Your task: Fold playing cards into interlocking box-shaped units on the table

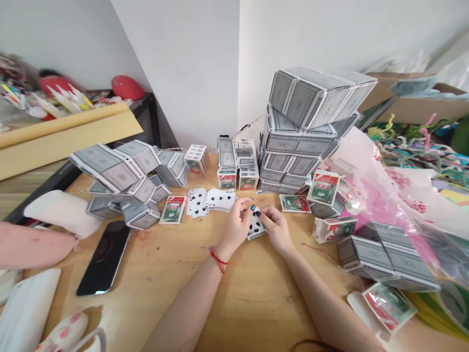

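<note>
Both my hands meet over the middle of the wooden table (252, 298). My left hand (236, 226), with a red string at the wrist, and my right hand (275, 226) both pinch a small folded piece of playing cards (255, 228) showing black spades. Their fingers are curled round it. Just behind, a loose fan of face-up spade cards (210, 200) lies on the table.
Tall stacks of blocks built from folded card backs stand at the back right (308, 127), back left (120, 176) and right front (384, 256). Red-green card boxes (174, 210) lie scattered. A dark phone (106, 256) lies at left. Pink plastic wrap (370, 190) covers the right side.
</note>
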### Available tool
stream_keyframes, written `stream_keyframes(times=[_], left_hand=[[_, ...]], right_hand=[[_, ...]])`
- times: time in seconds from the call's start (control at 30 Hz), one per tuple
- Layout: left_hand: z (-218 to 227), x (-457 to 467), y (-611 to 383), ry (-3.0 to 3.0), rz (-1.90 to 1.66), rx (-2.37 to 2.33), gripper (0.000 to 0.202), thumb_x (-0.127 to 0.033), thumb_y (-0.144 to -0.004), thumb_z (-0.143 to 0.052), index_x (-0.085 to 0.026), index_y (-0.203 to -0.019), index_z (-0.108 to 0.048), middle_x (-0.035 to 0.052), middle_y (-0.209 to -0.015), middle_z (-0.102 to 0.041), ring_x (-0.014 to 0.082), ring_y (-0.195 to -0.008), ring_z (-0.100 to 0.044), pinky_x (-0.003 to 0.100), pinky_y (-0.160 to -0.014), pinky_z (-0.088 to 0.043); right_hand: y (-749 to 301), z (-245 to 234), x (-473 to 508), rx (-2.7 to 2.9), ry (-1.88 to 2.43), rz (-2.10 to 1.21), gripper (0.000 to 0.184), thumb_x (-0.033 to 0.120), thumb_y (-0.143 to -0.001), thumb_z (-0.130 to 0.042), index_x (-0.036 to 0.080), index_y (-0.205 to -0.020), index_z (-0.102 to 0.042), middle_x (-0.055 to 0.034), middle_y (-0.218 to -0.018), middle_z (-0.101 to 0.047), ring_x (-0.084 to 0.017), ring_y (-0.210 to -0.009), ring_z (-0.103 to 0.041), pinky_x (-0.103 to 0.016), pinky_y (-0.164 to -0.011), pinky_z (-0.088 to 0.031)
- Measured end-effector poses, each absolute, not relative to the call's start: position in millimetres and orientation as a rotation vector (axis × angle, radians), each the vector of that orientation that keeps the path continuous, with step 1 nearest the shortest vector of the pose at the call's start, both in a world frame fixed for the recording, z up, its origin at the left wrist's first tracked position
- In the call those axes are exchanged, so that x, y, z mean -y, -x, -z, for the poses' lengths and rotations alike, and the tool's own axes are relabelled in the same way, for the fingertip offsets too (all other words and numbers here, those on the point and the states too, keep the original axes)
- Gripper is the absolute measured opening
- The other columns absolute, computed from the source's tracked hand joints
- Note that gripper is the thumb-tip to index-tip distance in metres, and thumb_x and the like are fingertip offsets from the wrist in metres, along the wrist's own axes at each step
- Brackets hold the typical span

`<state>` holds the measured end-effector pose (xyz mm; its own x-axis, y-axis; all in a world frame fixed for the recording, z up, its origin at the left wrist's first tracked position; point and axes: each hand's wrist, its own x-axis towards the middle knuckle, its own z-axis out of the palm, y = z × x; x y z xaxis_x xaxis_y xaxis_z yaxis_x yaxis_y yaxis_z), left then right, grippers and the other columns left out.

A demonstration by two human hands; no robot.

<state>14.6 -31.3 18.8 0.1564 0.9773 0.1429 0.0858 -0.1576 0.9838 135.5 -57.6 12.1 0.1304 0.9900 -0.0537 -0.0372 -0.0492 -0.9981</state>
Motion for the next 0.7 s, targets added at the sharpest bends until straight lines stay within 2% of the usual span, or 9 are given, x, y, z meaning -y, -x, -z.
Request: stream_keyframes(times=[0.2,0.27,0.43,0.53,0.7], left_hand=[[-14,40,-21,-1.166,-1.110,-1.084,0.029,-0.042,-0.085,-0.034,-0.017,-0.085,-0.050,-0.0023,-0.060,-0.047,0.0087,-0.046,-0.045,0.022,-0.046,-0.038],[-14,45,-25,-1.150,-1.067,-1.073,0.025,-0.040,-0.085,-0.034,-0.019,-0.089,-0.047,-0.0033,-0.061,-0.046,0.0078,-0.041,-0.041,0.022,-0.042,-0.036],[-16,50,-31,-1.214,-1.278,-1.261,0.012,-0.022,-0.082,-0.037,-0.019,-0.086,-0.047,0.0019,-0.078,-0.051,0.0120,-0.069,-0.050,0.023,-0.061,-0.042],[-17,49,-32,-1.126,-1.304,-1.285,0.011,-0.016,-0.079,-0.034,-0.019,-0.083,-0.045,0.0003,-0.071,-0.048,0.0113,-0.063,-0.047,0.021,-0.055,-0.040],[-20,50,-31,-1.078,-1.328,-1.290,0.009,-0.015,-0.076,-0.033,-0.019,-0.076,-0.041,-0.0013,-0.063,-0.044,0.0102,-0.055,-0.042,0.020,-0.049,-0.036]], right_hand=[[-131,-13,59,0.976,1.319,-0.967,0.020,0.040,-0.078,-0.049,0.021,-0.077,-0.045,0.0029,-0.061,-0.049,-0.011,-0.051,-0.044,-0.022,-0.046,-0.037],[-128,-11,61,0.973,1.326,-0.950,0.019,0.040,-0.080,-0.046,0.022,-0.081,-0.041,0.0032,-0.062,-0.049,-0.011,-0.049,-0.044,-0.022,-0.043,-0.036],[-119,-8,67,1.049,1.352,-0.940,0.015,0.038,-0.083,-0.041,0.023,-0.087,-0.039,0.0016,-0.066,-0.052,-0.013,-0.054,-0.049,-0.023,-0.048,-0.039],[-114,-9,70,1.077,1.329,-0.958,0.012,0.035,-0.084,-0.038,0.023,-0.087,-0.037,0.0027,-0.065,-0.051,-0.012,-0.054,-0.049,-0.022,-0.048,-0.038],[-109,-9,73,1.004,1.320,-1.078,0.012,0.035,-0.084,-0.035,0.024,-0.089,-0.036,0.0060,-0.056,-0.043,-0.010,-0.041,-0.040,-0.021,-0.038,-0.032]])
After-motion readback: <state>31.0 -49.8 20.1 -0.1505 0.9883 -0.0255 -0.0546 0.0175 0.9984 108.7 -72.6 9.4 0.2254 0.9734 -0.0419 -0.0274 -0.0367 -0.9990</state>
